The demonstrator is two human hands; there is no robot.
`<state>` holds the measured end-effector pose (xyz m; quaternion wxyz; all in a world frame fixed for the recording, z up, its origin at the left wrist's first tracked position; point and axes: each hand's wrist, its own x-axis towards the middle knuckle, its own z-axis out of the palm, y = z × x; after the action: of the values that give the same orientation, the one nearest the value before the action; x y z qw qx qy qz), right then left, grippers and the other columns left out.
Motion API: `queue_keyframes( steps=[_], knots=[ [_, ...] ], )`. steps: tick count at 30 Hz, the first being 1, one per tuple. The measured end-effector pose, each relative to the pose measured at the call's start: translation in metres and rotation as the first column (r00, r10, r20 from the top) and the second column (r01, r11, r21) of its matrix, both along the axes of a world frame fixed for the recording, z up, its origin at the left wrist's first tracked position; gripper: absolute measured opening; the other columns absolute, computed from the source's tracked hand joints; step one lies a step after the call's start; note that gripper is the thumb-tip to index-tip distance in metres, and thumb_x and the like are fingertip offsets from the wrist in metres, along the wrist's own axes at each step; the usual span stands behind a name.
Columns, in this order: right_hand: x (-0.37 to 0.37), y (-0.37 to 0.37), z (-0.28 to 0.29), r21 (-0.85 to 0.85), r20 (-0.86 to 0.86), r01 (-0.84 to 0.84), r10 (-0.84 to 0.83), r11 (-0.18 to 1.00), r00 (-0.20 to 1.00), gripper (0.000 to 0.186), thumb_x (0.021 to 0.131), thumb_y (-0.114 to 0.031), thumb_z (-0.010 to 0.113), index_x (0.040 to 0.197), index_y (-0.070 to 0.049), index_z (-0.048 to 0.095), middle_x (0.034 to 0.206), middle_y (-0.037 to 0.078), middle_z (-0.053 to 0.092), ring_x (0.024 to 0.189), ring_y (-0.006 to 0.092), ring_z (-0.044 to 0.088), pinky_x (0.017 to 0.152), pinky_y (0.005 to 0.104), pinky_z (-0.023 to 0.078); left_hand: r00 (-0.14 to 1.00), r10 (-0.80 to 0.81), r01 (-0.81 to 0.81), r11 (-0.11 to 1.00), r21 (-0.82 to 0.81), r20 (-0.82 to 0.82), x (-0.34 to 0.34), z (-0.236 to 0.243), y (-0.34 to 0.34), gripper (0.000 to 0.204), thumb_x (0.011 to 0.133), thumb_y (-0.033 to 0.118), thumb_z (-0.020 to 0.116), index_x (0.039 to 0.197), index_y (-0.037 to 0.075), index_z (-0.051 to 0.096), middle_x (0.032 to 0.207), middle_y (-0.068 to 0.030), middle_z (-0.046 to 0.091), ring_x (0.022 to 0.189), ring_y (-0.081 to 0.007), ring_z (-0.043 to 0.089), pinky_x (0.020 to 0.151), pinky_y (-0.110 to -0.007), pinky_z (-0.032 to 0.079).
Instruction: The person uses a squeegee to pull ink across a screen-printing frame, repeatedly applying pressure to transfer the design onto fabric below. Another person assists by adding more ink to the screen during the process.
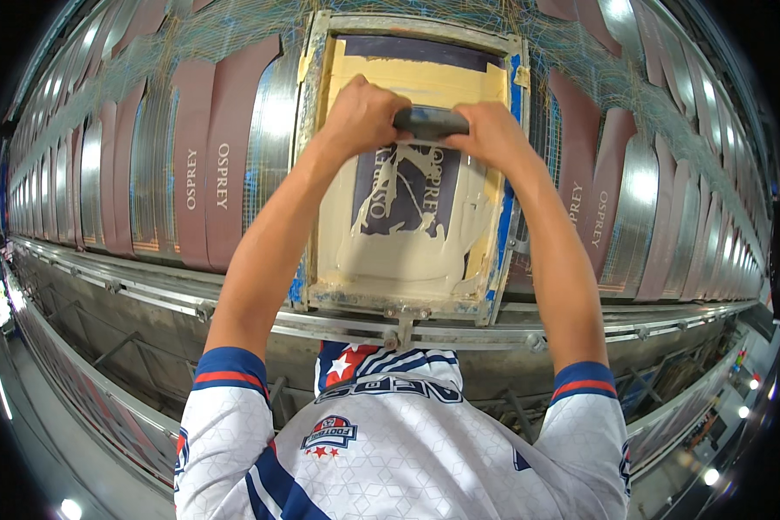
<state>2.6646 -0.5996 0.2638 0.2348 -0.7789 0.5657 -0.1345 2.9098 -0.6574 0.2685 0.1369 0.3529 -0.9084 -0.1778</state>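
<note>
A dark grey squeegee (433,123) lies crosswise over a printing screen, near its far end. My left hand (362,117) is closed round the squeegee's left end, and my right hand (492,134) grips the right end. Below them is the screen's frame (390,305), worn, pale and edged with blue and yellow tape. Cream ink (390,260) lies thick over the near part of the mesh and along its sides. In the middle, a dark purple patch (381,186) with light lettering shows through streaks of ink. The squeegee's blade edge is mostly hidden.
Rows of maroon cut pieces (199,173) with pale lettering lie on the shiny long table to both sides. A metal rail (147,270) with clamps runs along the table's near edge, against the screen frame. Tangled threads or netting (147,52) stretch across the far side.
</note>
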Motion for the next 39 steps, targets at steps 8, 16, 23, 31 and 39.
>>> queue_keyframes(
  steps=[8,16,23,31,39],
  knots=[
    [0.056,0.191,0.015,0.046,-0.031,-0.012,0.013,0.999,0.999,0.035,0.075,-0.029,0.086,0.096,-0.005,0.072,0.102,0.014,0.073,0.104,0.0346,0.067,0.09,0.0478,0.051,1.0,0.001,0.0,0.999,-0.041,0.019,0.054,0.006,0.195,0.031,0.066,0.024,0.089,0.092,0.014,0.074,0.084,0.0011,0.072,0.081,-0.0199,0.067,0.08,-0.038,0.044],
    [-0.039,0.142,-0.013,-0.197,0.129,0.792,-0.785,0.578,0.606,0.044,0.095,-0.044,0.069,0.113,-0.004,0.07,0.103,0.017,0.073,0.104,0.0385,0.067,0.093,0.0466,0.05,0.993,0.082,-0.079,0.996,-0.036,0.086,0.05,0.024,0.21,0.042,0.064,0.023,0.087,0.101,0.014,0.072,0.098,0.0,0.071,0.093,-0.0197,0.066,0.084,-0.036,0.045],
    [-0.068,0.14,-0.077,-0.09,0.269,0.814,-0.773,0.574,0.575,0.037,0.098,-0.037,0.07,0.093,0.0,0.071,0.069,0.005,0.06,0.065,0.0147,0.055,0.062,0.0354,0.044,0.996,0.034,-0.035,0.999,0.015,0.083,0.069,0.018,0.213,0.031,0.064,0.015,0.082,0.093,0.014,0.071,0.098,0.0015,0.071,0.096,-0.0201,0.066,0.088,-0.036,0.045],
    [0.074,0.111,-0.031,-0.018,0.335,0.811,-0.76,0.585,0.556,0.028,0.098,-0.031,0.065,0.101,-0.004,0.072,0.097,0.015,0.073,0.092,0.0326,0.07,0.084,0.0425,0.053,0.997,0.063,-0.061,0.997,-0.044,0.04,0.186,0.043,0.176,0.038,0.06,0.017,0.087,0.095,0.014,0.073,0.094,-0.0005,0.072,0.092,-0.0234,0.068,0.085,-0.04,0.047],
    [0.27,0.061,-0.025,0.089,0.621,0.804,-0.664,0.588,0.417,0.025,0.096,-0.028,0.067,0.09,-0.004,0.065,0.071,0.022,0.065,0.071,0.0422,0.069,0.066,0.0485,0.05,0.987,0.122,-0.109,0.986,-0.129,0.101,0.355,0.066,0.142,0.029,0.065,0.018,0.09,0.088,0.012,0.074,0.083,-0.0025,0.072,0.08,-0.0244,0.066,0.079,-0.039,0.044]
  ],
)
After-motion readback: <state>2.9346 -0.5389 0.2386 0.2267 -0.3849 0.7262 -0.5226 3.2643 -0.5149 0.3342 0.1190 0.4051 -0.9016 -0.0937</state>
